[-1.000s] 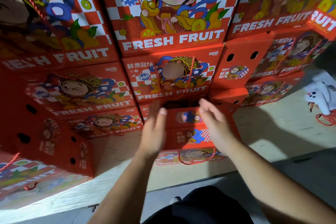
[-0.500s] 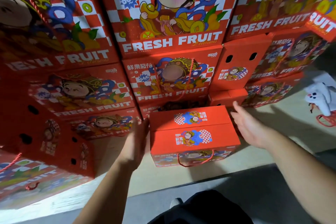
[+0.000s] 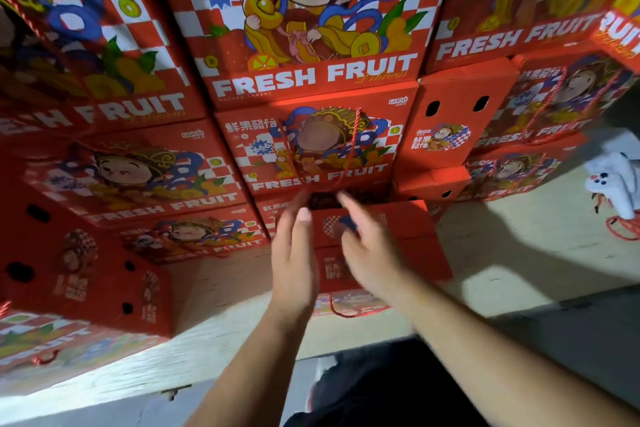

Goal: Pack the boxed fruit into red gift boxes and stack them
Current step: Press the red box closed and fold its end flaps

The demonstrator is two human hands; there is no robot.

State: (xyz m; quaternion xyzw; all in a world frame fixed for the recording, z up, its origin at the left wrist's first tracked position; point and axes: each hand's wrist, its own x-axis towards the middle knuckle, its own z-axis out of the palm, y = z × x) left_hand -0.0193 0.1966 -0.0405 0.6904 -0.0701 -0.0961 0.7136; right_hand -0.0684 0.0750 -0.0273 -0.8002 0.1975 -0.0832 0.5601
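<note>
A red gift box [image 3: 412, 236] with a cartoon print stands on the pale floor in front of a wall of stacked red "FRESH FRUIT" gift boxes [image 3: 311, 80]. Its red cord handle hangs at its near side. My left hand [image 3: 294, 253] is held flat and upright in front of the box's left part, fingers straight. My right hand [image 3: 367, 246] hovers over the box top with fingers spread and blurred. Neither hand holds anything. A dark gap shows between the box's far edge and the stack behind it.
More red boxes [image 3: 86, 270] jut out at the left, and others [image 3: 512, 177] stand at the right. A white glove [image 3: 613, 184] with a red cord lies on the floor at the far right. Bare pale floor [image 3: 519, 253] lies right of the box.
Half a second ago both hands were spread to either side of the box. Now they have come together in front of and above it.
</note>
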